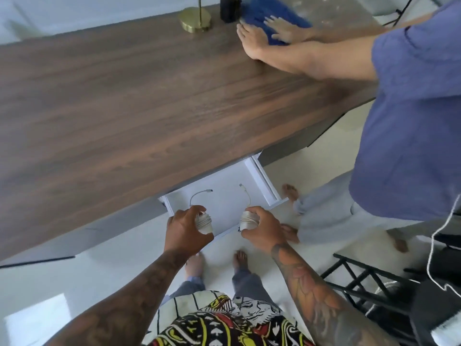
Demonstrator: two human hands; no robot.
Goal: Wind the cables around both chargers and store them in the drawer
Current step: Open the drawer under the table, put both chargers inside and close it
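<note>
Left hand (pixel 185 227) — curled round a white charger (pixel 204 223) wound with cable. Right hand (pixel 262 227) — gripped the second charger (pixel 247 220), likewise wound. Both held over the open white drawer (pixel 259 178) under the wooden bench (pixel 149 101); loose plug ends trailed inside. Second person's hand (pixel 252 43) rested flat beside a blue cloth (pixel 272 13).

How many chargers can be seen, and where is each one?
2. One charger is held in the left hand, the other charger in the right hand, both over the open drawer.
</note>
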